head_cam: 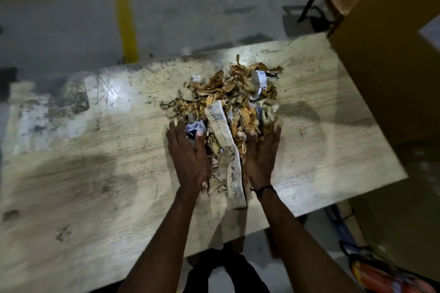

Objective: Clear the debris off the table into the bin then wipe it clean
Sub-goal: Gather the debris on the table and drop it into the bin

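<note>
a view from above of a pale, scuffed wooden table (95, 173) that fills most of the frame, lit in patches and dim at the edges. a heap of debris (228, 100) sits just right of the centre of the frame: dry brown leaves, crumpled paper scraps and one long printed paper strip (226, 150) that trails down toward the table's near edge.

two bare forearms reach up from the bottom of the frame. the left hand (188, 152) lies at the left side of the heap's near end, fingers straight and spread, gripping nothing. the right hand (262, 152), with a dark band at the wrist, mirrors it on the right side, fingers also straight and holding nothing. the paper strip runs between them. both hands look set to gather or scoop the pile.

a large brown cardboard box (385, 54) stands at the upper right, against the table's right end; it may be the bin, though its opening is not visible.

risks, as a judgement: the loose, light leaves could spill between flat fingers or slide off the near edge onto the floor, and small crumbs scattered at the upper left of the heap may be left behind.
</note>
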### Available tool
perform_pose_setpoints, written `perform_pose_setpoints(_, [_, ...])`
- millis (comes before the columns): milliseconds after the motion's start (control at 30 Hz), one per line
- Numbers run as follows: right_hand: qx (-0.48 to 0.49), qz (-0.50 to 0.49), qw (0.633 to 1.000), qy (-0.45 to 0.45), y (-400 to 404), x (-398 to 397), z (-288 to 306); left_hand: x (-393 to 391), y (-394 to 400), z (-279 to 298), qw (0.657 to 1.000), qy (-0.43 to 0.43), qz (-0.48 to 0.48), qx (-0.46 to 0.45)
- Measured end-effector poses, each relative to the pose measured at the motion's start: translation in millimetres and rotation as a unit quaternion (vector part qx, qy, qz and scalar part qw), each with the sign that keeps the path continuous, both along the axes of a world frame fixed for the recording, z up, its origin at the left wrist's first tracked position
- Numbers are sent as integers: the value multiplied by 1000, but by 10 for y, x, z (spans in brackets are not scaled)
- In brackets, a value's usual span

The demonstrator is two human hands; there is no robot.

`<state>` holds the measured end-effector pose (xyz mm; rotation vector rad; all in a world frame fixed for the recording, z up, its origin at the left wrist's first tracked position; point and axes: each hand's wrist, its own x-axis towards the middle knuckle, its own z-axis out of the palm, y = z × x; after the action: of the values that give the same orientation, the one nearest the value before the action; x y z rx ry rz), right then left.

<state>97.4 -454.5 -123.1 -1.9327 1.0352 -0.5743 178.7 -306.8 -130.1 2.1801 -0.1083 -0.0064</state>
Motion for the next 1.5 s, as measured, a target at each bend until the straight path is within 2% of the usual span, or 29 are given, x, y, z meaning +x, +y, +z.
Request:
perform_pose_setpoints(100, [-8, 21, 999, 34, 61, 84, 5, 31, -79, -11, 998, 13, -54, 37])
perform_pose_setpoints(233, [-30, -32, 999, -19, -62, 85, 264, 127, -39, 212, 997, -15, 19, 73])
perform_pose_setpoints(300, [-41, -23, 998, -37, -281, 143, 394, 337, -46, 306, 997, -30, 17, 67])
perform_pose_setpoints(400, [-30, 27, 999, -15, -758, 434, 484, 887, -120, 330, 995, -29, -49, 76])
perform_pose_setpoints(533, [-10, 177, 981, 79, -1286, 814, 325, 1420, -233, 237, 977, 56, -170, 115])
perform_pose_setpoints(633, [-37, 251, 959, 130, -1258, 830, 140, 1516, -188, 216, 967, 27, -229, 111])
perform_pose_setpoints(700, [-74, 242, 963, 92, -1114, 733, 144, 1419, -117, 222, 972, -17, -208, 109])
perform_pose_setpoints(767, [-46, 234, 969, 71, -1536, 900, 127, 1523, -547, 171, 984, -10, -132, 119])
perform_pose_setpoints(833, [-74, 200, 976, 34, -1587, 918, 245, 1600, -610, 308, 986, -30, -116, 115])
perform_pose_setpoints(900, [-87, 178, 980, 31, -1762, 1161, 338, 1888, -749, 412, 981, -15, -159, 105])
perform_pose_setpoints(967, [-50, 175, 982, 42, -1902, 1378, 337, 2039, -900, 496, 965, 49, -225, 123])
perform_pose_setpoints(1067, [3, 230, 968, 96, -2074, 1630, 257, 2031, -1116, 485, 937, 96, -282, 180])
perform_pose_setpoints(1200, [-4, 319, 943, 92, -1879, 1536, 174, 1852, -1168, 439, 941, 47, -275, 192])
perform_pose_setpoints(1300, [-36, 291, 953, 72, -1799, 1424, 140, 1921, -1288, 453, 945, -9, -245, 217])
perform_pose_setpoints(1367, [-64, 244, 966, 50, -1834, 1455, 115, 2037, -1428, 489, 941, -5, -278, 193])
perform_pose_setpoints(1433, [-70, 203, 976, 31, -1895, 1555, 163, 2175, -1580, 503, 924, 21, -339, 177])
perform_pose_setpoints(1500, [-36, 226, 973, 30, -1996, 1667, 173, 2268, -1705, 490, 883, 37, -421, 205])
